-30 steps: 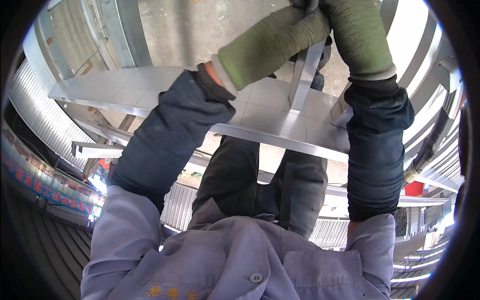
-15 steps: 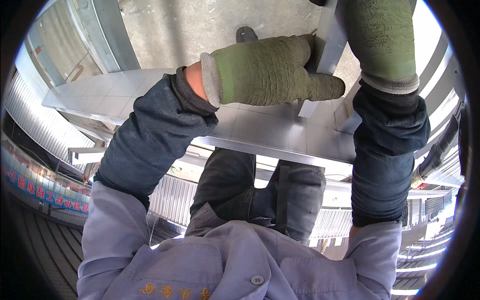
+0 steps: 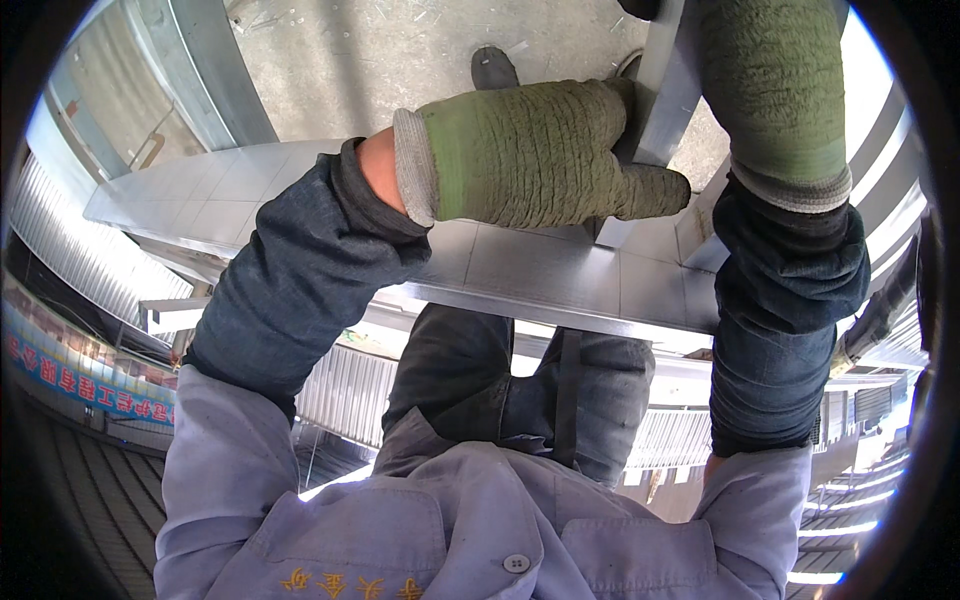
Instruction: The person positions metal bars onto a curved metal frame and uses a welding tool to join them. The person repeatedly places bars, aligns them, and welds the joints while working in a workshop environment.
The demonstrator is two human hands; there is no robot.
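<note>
My left hand (image 3: 540, 155), in a wrinkled green work glove, is closed around an upright grey square metal tube (image 3: 672, 95). Its thumb lies across the tube's near side, and the other fingers are mostly hidden behind the glove. Under this hand runs a long flat metal beam (image 3: 540, 275) with thin lines across its top. My right hand (image 3: 775, 95) wears a matching glove and reaches up past the tube's right side. The top edge of the picture cuts off its fingers, so what it touches is hidden.
Grey steel framing (image 3: 205, 75) stands at the far left. A dark shoe (image 3: 493, 68) rests on the concrete floor (image 3: 400, 50) beyond the beam. Curved-looking pale metal bars (image 3: 880, 150) lie right of my right arm. My legs (image 3: 450, 370) are close to the beam's near edge.
Both hands have shifted slightly down in the picture, the right one also a little rightward. My left hand keeps its hold on the square metal tube.
</note>
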